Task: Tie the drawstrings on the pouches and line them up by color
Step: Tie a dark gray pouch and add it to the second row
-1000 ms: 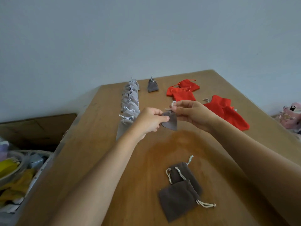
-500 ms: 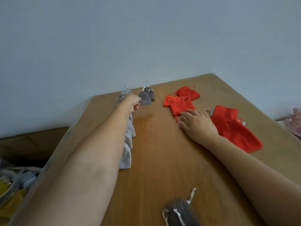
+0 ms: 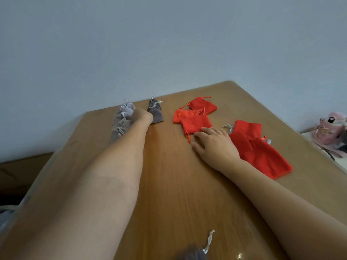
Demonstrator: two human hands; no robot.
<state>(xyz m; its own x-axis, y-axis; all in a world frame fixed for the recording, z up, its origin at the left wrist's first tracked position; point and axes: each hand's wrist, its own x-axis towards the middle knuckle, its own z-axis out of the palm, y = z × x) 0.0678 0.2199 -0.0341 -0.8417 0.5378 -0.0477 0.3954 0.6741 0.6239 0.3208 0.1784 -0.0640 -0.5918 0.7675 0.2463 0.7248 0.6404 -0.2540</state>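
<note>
The tabletop now carries the dark grey pouch that both hands held over its middle a second ago: it lies at the far edge, just in front of the first dark grey pouch and beside the light grey row, so a second colour line is under way. The large red pouches and small red pouches lie loose and unsorted. The right hand has dropped flat and relaxed, fingertips touching a small red pouch and holding nothing. The left hand sits against the placed pouch; its fingers are hidden, so its grip cannot be told. An untied dark pouch waits at the near edge, probably next
</note>
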